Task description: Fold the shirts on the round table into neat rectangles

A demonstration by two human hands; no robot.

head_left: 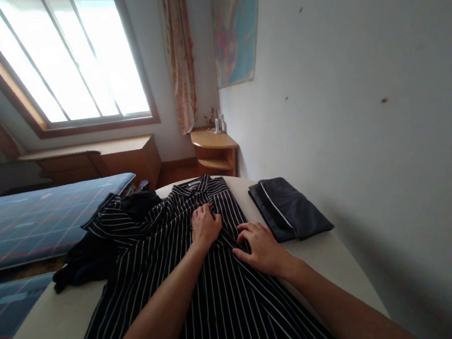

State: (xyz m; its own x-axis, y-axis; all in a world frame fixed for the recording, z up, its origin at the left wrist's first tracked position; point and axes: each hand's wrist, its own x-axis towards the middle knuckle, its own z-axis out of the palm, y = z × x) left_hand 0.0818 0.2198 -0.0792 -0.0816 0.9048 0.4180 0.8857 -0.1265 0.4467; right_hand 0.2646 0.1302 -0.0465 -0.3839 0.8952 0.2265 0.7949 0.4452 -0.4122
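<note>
A black shirt with white stripes lies lengthwise on a pale round-ended table, collar at the far end. One short sleeve spreads out to the left; the right side has a straighter edge. My left hand rests on the upper front of the shirt, fingers curled down on the cloth; their tips are partly hidden. At the shirt's right edge is my right hand, thumb and fingers apart and bent over the fabric. Right of it sits a folded dark garment with a light piping line.
Crumpled black clothing lies under and beside the left sleeve. Beyond the table's left side is a bed with a blue plaid mattress. A white wall runs close on the right. A corner shelf stands behind, near a low wooden cabinet.
</note>
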